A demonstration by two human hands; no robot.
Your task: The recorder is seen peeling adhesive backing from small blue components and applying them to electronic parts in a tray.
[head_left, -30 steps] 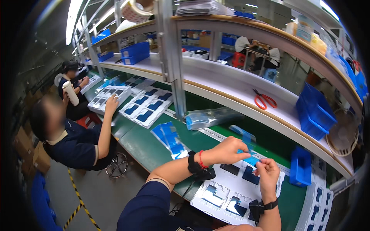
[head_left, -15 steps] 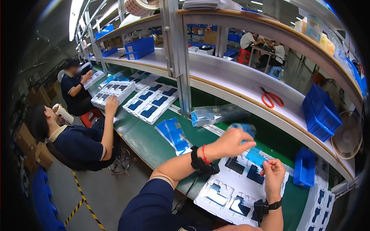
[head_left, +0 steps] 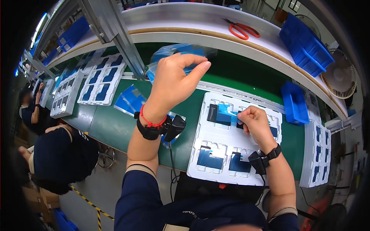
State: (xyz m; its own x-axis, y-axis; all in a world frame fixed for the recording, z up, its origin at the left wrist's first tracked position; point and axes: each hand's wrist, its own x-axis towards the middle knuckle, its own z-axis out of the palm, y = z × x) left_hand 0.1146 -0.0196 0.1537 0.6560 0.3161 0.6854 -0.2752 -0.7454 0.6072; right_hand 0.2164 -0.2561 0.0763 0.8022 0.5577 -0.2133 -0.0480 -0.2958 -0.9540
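Observation:
A white moulded tray point(head_left: 231, 135) lies on the green bench before me, with dark flat parts in its pockets. My right hand point(head_left: 256, 124) is closed in a pinch on a clear blue film point(head_left: 226, 114), stretched over the far-left dark part point(head_left: 212, 112); I cannot tell whether the film touches it. To the left of the tray my left hand point(head_left: 178, 79) is raised, thumb and forefinger closed together. What they hold, if anything, I cannot make out. Behind that hand lies a clear plastic bag point(head_left: 163, 52) with blue sheets.
Blue film sheets point(head_left: 131, 101) lie left of the tray. A blue bin point(head_left: 295, 103) and stacked white trays point(head_left: 307, 159) stand to the right. On the shelf are red-handled scissors point(head_left: 243, 30). More trays point(head_left: 101, 101) and co-workers point(head_left: 61, 154) are at left.
My view has turned down toward the tray. My right hand has brought the blue film over the far-left part. My left hand has moved left, away from the tray.

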